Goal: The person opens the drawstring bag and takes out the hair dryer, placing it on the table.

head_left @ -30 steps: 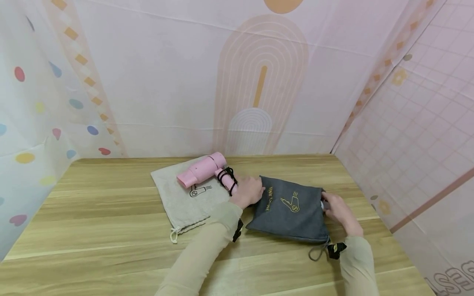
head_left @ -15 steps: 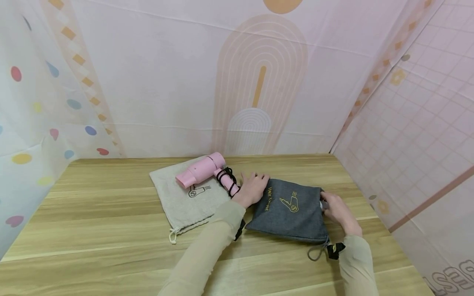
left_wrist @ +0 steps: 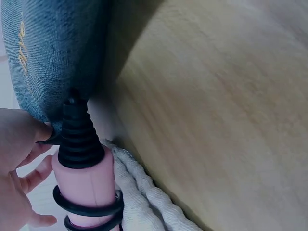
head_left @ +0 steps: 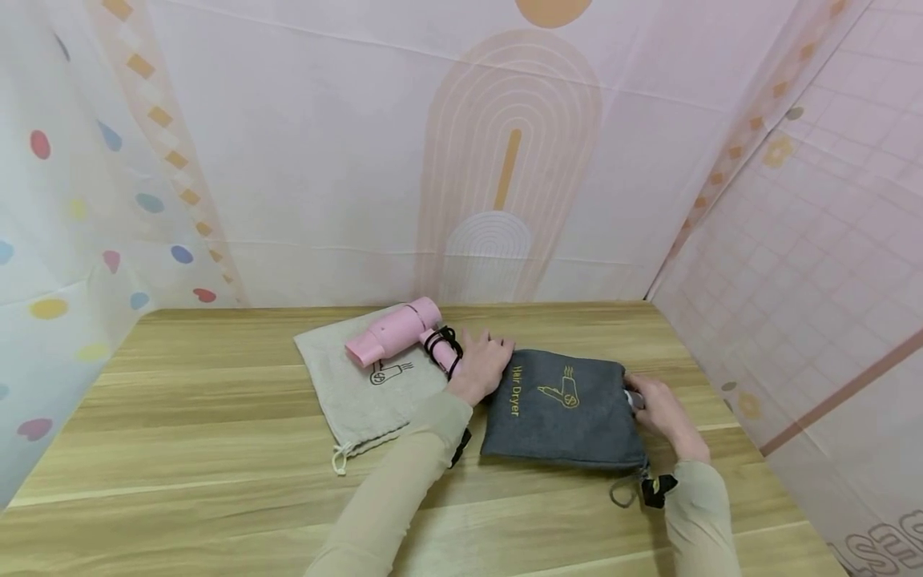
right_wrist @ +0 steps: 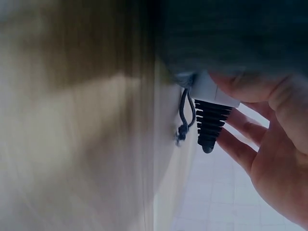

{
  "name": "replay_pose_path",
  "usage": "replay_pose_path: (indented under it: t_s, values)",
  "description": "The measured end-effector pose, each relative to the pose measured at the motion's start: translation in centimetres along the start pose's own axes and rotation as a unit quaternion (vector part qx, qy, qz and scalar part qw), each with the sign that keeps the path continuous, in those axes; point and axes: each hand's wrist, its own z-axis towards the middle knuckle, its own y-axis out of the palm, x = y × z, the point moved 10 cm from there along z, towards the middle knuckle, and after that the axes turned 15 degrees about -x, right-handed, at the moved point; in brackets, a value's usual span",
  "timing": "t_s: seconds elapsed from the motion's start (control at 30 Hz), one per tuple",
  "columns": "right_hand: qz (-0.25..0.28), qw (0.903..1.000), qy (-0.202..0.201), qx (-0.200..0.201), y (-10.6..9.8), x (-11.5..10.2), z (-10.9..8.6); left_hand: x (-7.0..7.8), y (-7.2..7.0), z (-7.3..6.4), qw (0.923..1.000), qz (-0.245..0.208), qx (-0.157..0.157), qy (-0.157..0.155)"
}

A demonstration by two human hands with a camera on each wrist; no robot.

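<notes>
A dark grey drawstring bag (head_left: 530,429) with yellow "Hair Dryer" lettering lies on the wooden table. At its left edge, my left hand (head_left: 481,369) pinches the fabric between thumb and finger, as the left wrist view shows. At the right-hand mouth, my right hand (head_left: 659,409) grips a pale grey hair dryer handle (right_wrist: 214,91) whose black ribbed cord sleeve (right_wrist: 211,122) sticks out. The bag hides the rest of that dryer. Beside my left hand, a pink hair dryer (head_left: 395,330) with a black cord (head_left: 441,343) wound round its handle rests on a light grey bag (head_left: 335,385).
The wooden table (head_left: 216,449) meets a patterned cloth backdrop (head_left: 324,160) at the rear and both sides. A white drawstring (head_left: 340,458) trails from the light bag, and a dark drawstring loop (head_left: 622,490) hangs at the grey bag's near right corner.
The dark bag's left end has flattened, so its lettering now reads fully. My left hand has shifted slightly along that edge; my right hand stays at the mouth. The pink hair dryer has not moved.
</notes>
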Motion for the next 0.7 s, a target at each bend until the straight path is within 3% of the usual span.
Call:
replay_pose_path:
  t_s: [0.5, 0.7]
  values:
    - [0.003, 0.9991, 0.032, -0.028, -0.1, 1.1, -0.8, -0.4, 0.4, -0.3, 0.9997, -0.014, 0.016, 0.009]
    - [-0.003, 0.9991, 0.016, -0.039, 0.2, 0.6, -0.6, 0.6, -0.1, -1.7, 0.9994, -0.007, 0.015, 0.031]
